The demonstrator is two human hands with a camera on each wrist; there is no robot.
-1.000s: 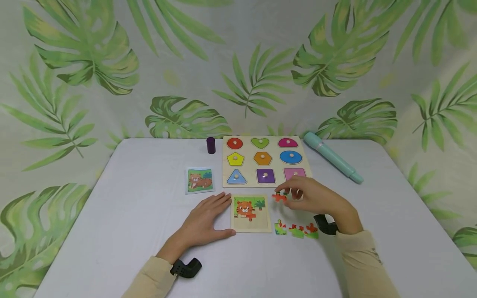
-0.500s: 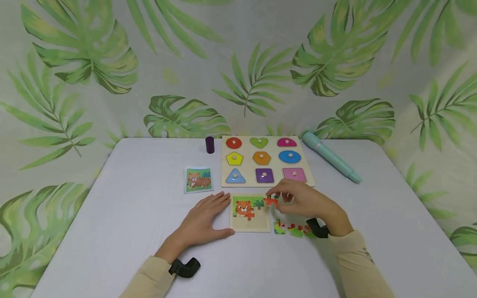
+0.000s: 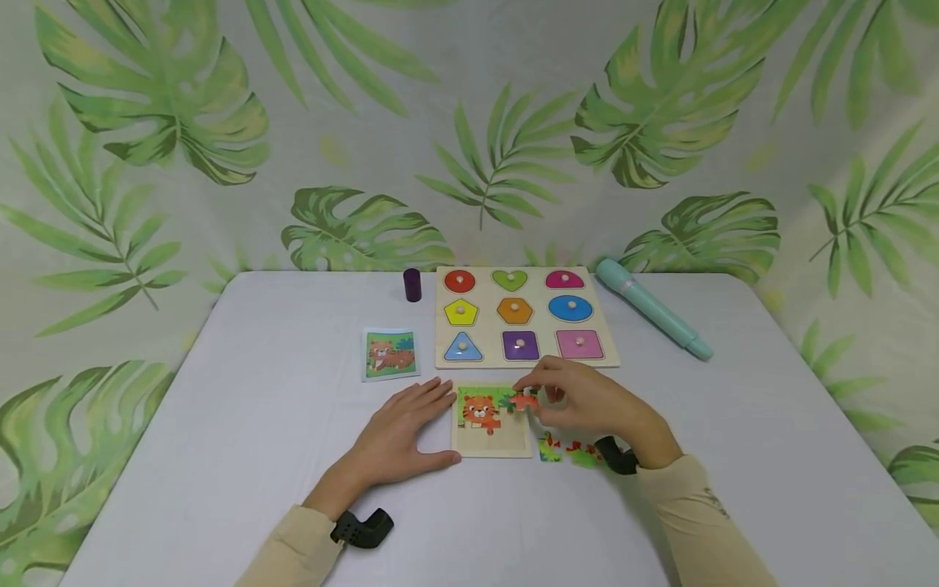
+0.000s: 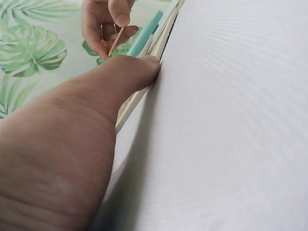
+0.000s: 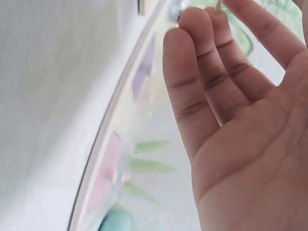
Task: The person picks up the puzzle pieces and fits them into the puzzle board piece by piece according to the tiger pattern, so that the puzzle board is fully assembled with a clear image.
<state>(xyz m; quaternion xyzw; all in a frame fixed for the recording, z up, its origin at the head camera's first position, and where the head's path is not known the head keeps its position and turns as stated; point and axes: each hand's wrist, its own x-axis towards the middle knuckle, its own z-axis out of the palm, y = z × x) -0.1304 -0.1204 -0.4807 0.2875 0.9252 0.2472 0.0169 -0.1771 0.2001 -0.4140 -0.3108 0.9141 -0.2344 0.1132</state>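
A small wooden jigsaw tray point(image 3: 477, 446) lies on the table, with a tiger's head and some greenery fitted in its upper part. My left hand point(image 3: 396, 432) lies flat at its left side, fingers stretched and the thumb touching the tray's lower left edge. Over the tray's upper right, my right hand point(image 3: 587, 399) pinches an orange jigsaw piece point(image 3: 524, 400) between thumb and fingers. In the left wrist view that piece point(image 4: 116, 42) is seen edge-on, tilted. Loose jigsaw pieces point(image 3: 550, 447) lie right of the tray, some partly hidden by the right wrist's camera.
Behind the tray lies a wooden shape board point(image 3: 487, 334) with knobbed coloured shapes. A tiger picture card point(image 3: 391, 355) is at its left. A dark purple cylinder point(image 3: 412, 285) stands at the back, and a mint-green, pen-like stick point(image 3: 653, 308) lies at the back right.
My right hand has carried the orange jigsaw piece leftward, from beside the tray to over its upper right corner. The left hand has stayed in place.
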